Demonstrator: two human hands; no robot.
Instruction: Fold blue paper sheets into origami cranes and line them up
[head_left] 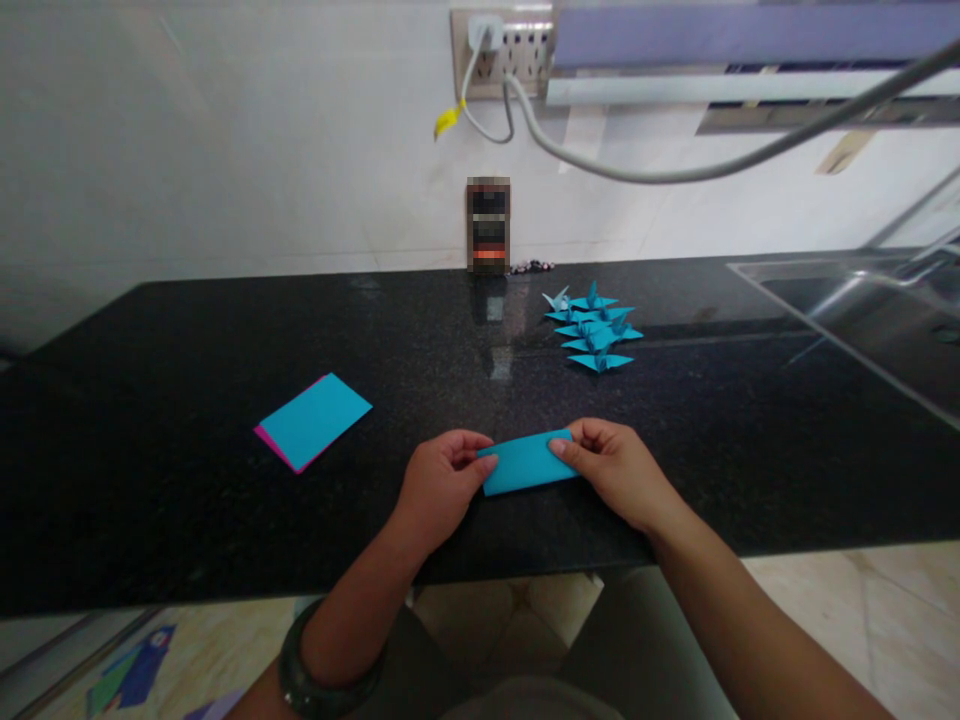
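A folded blue paper strip (525,464) is held just above the front part of the dark counter. My left hand (446,485) pinches its left end between thumb and fingers. At its right end, my right hand (619,470) grips the paper, thumb on top. To the left lies a stack of blue paper (315,420) with a pink edge showing beneath. Several folded blue paper cranes (596,335) stand grouped behind my right hand, with one paler crane (557,300) at their back left.
The black counter (187,520) ends close in front of me. A phone-like object (489,225) leans on the wall, beside a beaded string (532,267). A sink (862,300) is at the right. A grey cable (660,178) hangs from the socket panel (502,55).
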